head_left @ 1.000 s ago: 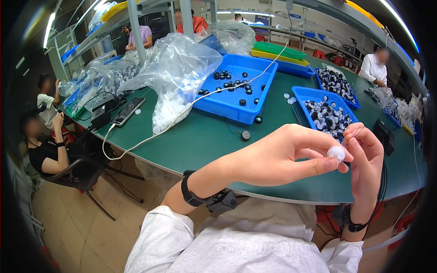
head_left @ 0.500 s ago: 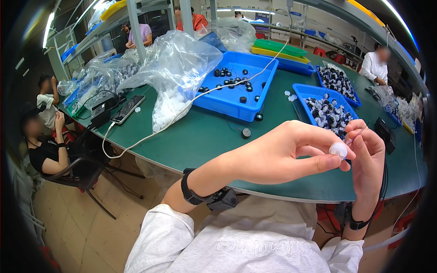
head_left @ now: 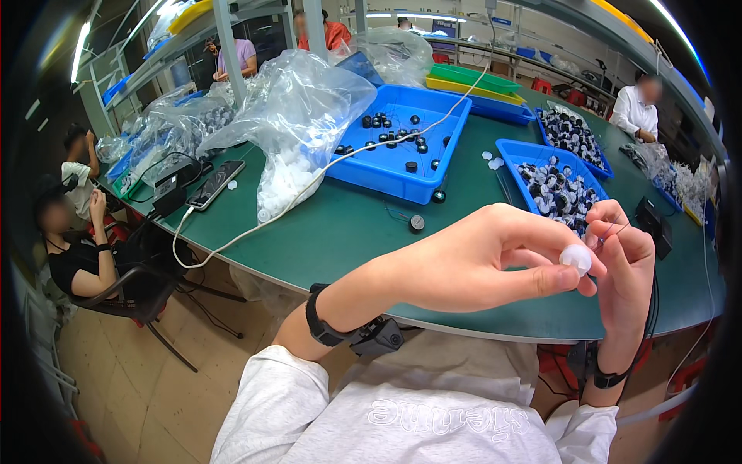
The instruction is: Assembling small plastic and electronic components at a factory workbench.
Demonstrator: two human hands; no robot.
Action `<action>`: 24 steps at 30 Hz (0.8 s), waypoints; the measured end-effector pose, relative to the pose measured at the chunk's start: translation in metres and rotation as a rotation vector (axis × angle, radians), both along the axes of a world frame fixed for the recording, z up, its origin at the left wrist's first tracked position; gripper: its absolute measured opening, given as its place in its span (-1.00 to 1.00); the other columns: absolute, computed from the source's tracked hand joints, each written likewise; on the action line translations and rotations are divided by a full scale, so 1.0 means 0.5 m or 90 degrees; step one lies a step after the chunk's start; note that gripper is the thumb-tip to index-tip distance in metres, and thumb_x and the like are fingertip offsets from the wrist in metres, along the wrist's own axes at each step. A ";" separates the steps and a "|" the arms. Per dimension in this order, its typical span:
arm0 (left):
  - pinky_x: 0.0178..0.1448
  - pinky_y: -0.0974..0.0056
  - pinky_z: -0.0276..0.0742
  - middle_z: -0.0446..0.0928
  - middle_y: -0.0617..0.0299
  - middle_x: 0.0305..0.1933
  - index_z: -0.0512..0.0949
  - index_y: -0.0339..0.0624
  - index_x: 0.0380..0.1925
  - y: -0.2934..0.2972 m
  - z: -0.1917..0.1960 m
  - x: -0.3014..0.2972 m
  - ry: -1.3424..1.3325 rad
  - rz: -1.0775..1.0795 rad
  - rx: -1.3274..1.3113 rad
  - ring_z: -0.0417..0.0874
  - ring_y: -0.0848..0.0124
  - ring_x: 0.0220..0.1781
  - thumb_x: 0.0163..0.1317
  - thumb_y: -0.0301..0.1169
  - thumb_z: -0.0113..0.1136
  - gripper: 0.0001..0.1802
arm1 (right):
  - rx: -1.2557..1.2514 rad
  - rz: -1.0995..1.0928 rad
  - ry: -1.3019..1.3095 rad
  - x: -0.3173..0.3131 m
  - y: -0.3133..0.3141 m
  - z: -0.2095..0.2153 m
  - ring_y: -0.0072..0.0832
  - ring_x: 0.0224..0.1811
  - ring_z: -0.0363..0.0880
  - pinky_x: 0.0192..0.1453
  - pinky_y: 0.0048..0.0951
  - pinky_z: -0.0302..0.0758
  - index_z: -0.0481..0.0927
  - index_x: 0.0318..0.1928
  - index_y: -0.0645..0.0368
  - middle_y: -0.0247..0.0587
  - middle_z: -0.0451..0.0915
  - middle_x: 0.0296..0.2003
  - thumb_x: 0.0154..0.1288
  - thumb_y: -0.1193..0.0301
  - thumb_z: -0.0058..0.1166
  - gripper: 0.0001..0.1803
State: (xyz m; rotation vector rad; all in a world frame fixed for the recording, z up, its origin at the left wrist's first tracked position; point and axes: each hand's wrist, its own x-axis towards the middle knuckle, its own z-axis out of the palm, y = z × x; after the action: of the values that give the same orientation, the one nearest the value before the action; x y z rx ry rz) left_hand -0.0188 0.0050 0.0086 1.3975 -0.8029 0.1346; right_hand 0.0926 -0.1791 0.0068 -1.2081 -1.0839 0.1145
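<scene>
Between the thumb and forefinger of my left hand (head_left: 495, 259) is a small round white translucent plastic cap (head_left: 575, 259). Close against it, my right hand (head_left: 624, 259) pinches thin dark wires (head_left: 616, 230) that stick out past its fingertips. Whether the wires join something inside the cap is hidden by the fingers. Just beyond my hands stands a blue tray (head_left: 516, 155) heaped with black-and-white round parts (head_left: 553, 189). A single black round part with wires (head_left: 416, 223) lies on the green table (head_left: 348, 259), left of the hands.
A larger blue tray (head_left: 423, 190) holds scattered black round parts. Beside it a clear plastic bag (head_left: 290, 116) contains white caps. A white cable (head_left: 309, 189) runs across the tray and table. A phone (head_left: 217, 185) lies at left. Several people sit around the room.
The white cap has turned slightly between my left fingers, and the wires in my right hand have shifted a little. Otherwise both hands stay in nearly the same place.
</scene>
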 end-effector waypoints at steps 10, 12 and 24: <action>0.11 0.28 0.46 0.56 0.06 -0.12 0.49 -0.42 -0.05 -0.002 0.002 -0.004 0.010 -0.044 0.006 0.57 0.34 -0.03 0.29 -0.43 0.07 -0.70 | 0.021 0.101 0.051 0.007 0.001 -0.005 -0.57 -0.31 0.39 -0.25 -0.55 0.37 0.67 -0.38 0.22 -0.19 0.47 -0.21 0.05 0.25 0.31 -0.73; 0.11 0.28 0.46 0.56 0.05 -0.14 0.49 -0.42 -0.04 -0.002 0.003 -0.005 0.014 -0.043 0.008 0.57 0.34 -0.03 0.29 -0.44 0.06 -0.70 | 0.026 0.108 0.055 0.008 0.001 -0.007 -0.58 -0.32 0.39 -0.26 -0.55 0.36 0.66 -0.42 0.20 -0.21 0.46 -0.22 0.03 0.25 0.33 -0.73; 0.09 0.26 0.48 0.56 0.05 -0.13 0.49 -0.43 -0.06 -0.001 0.002 -0.004 -0.001 -0.043 -0.011 0.57 0.33 -0.04 0.28 -0.42 0.07 -0.69 | -0.006 0.100 -0.005 -0.004 0.001 0.010 -0.58 -0.34 0.42 -0.24 -0.55 0.40 0.55 -0.40 0.24 -0.12 0.43 -0.19 0.12 0.25 0.22 -0.72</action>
State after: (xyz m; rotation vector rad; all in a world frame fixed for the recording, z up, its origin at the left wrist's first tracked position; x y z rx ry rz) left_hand -0.0208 0.0047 0.0094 1.3527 -0.8484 0.0897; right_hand 0.0904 -0.1785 0.0116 -1.1320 -1.1854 0.2359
